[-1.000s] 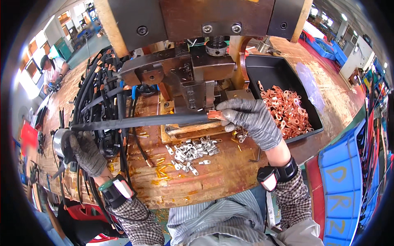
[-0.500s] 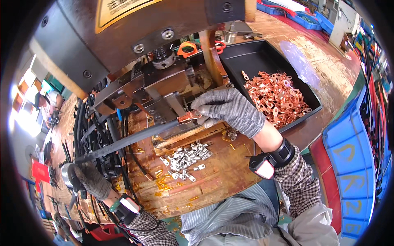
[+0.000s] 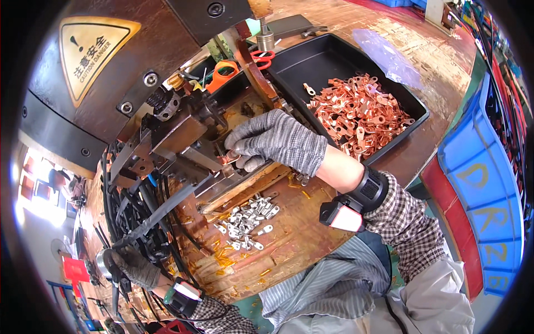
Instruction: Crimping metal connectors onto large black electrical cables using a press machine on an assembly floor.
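Note:
My right hand [image 3: 281, 142], in a grey knit glove, pinches a copper cable lug [image 3: 227, 160] at the jaws of a dark metal press [image 3: 181, 136]. The lug is partly hidden by my fingers and the tooling. From the press a thick black cable [image 3: 158, 216] slants down to the left. My gloved left hand [image 3: 136, 268] is closed around the cable's lower end, beside a round metal piece [image 3: 103, 263]. In front of the press lies a small pile of silver lugs [image 3: 247, 222] on the wooden table [image 3: 300, 234].
At the right, a black tray [image 3: 295, 53] holds a heap of copper lugs [image 3: 361, 117]. Orange-handled scissors [image 3: 222, 77] and red-handled scissors [image 3: 262, 58] lie behind the press. More black cables [image 3: 119, 206] crowd the left. A blue crate [image 3: 478, 183] stands at the far right.
The copper lug and the cable end have moved left into the press jaws, with my right hand following. The view has shifted too. My left hand still grips the cable.

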Available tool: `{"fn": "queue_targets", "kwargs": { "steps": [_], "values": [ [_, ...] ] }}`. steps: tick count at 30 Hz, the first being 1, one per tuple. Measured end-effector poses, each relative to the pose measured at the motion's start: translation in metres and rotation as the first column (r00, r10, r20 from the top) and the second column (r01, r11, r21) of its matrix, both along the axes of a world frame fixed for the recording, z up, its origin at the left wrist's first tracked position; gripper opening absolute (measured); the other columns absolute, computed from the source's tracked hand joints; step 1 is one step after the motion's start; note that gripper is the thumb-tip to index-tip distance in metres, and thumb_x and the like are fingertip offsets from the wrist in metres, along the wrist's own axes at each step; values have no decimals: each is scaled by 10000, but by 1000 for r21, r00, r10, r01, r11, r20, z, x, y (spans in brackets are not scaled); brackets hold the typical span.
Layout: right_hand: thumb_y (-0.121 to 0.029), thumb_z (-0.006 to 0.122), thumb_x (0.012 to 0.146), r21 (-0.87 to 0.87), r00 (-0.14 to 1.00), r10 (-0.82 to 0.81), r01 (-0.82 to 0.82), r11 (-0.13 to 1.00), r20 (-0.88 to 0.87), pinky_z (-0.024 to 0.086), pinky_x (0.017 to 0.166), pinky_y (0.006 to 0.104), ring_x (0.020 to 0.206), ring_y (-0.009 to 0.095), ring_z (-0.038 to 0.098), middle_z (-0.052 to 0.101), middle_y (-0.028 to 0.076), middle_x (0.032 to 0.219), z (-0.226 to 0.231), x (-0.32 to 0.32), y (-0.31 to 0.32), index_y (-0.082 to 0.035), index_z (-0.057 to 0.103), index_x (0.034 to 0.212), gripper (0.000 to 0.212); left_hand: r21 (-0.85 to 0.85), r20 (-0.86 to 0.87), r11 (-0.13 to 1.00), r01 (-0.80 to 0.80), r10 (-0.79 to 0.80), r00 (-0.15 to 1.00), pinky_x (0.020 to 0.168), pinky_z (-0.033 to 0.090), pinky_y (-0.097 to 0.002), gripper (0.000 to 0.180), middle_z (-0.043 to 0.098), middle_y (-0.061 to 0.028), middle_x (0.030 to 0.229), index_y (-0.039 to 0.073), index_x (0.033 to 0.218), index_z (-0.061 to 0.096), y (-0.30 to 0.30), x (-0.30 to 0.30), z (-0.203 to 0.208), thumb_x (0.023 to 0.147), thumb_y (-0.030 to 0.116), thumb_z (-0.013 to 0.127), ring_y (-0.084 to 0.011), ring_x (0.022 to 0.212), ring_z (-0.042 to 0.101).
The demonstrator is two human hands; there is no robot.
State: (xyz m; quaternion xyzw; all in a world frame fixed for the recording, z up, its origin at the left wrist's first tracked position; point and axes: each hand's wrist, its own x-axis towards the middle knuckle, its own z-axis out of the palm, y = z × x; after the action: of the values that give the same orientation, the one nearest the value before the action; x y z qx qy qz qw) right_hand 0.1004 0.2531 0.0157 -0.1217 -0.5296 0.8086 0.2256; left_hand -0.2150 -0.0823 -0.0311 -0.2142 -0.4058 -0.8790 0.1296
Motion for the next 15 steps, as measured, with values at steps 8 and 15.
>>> {"fn": "queue_targets", "kwargs": {
  "steps": [8, 15],
  "values": [
    [-37, 639, 776, 89, 999, -36, 34, 995, 19, 551, 557, 240, 639, 154, 643, 650, 116, 776, -5, 2, 4, 45, 643, 906, 154, 10, 85, 986, 169, -169, 982, 873, 435, -313, 256, 591, -84, 970, 32, 1013, 584, -8, -2, 0, 795, 147, 656, -175, 903, 564],
    [-67, 637, 787, 178, 996, -82, 74, 981, 38, 542, 536, 230, 615, 138, 631, 648, 108, 759, -6, 3, 3, 30, 643, 904, 152, 4, 92, 1000, 14, -15, 996, 840, 457, -291, 259, 594, -85, 958, 16, 1011, 579, 1, 12, 8, 789, 125, 655, -173, 886, 570]
  ]
}}
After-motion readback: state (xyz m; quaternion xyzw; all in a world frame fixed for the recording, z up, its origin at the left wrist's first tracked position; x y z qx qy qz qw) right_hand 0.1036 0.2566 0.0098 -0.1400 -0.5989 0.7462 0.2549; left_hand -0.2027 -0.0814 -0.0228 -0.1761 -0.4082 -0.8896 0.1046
